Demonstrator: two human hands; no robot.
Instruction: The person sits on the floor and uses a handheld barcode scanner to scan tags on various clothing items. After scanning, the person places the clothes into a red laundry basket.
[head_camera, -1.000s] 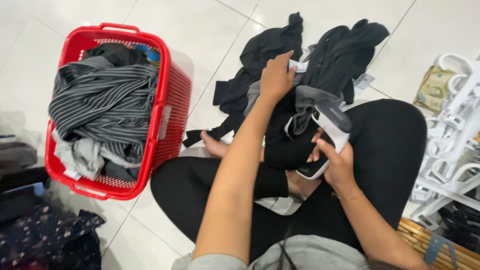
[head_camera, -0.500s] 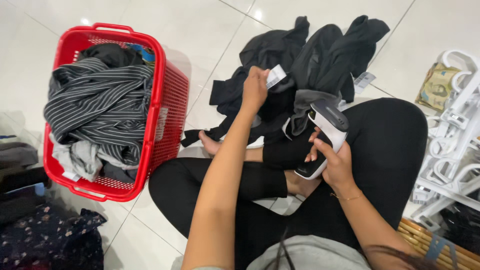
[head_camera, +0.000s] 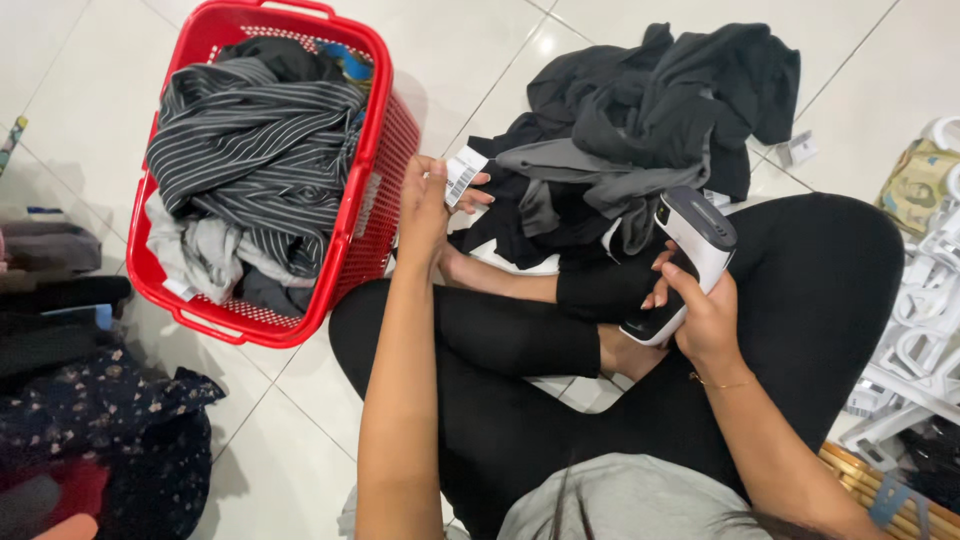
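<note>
1. Closest to the camera, the right hand is wrapped shut around a white handheld scanner with a dark underside, held over the crossed legs in black trousers. The scanner looks rigid, smooth and light, best gripped around its narrow lower body as it is now.
2. Just beyond the left knee, the left hand pinches a small white barcode tag between thumb and fingers, the other fingers loosely curled. The tag is thin, light card that bends easily; it is best held by its edge so the printed face stays open.
3. Behind the tag lies a heap of dark garments on the white tiled floor, soft and limp.
4. To the left stands a red laundry basket filled with a striped garment and other clothes.
5. At the right edge sit white plastic hangers.
6. Compared with half a second ago, the left hand has drawn back from the heap toward the basket, bringing the tag with it; the scanner has hardly moved.
</note>
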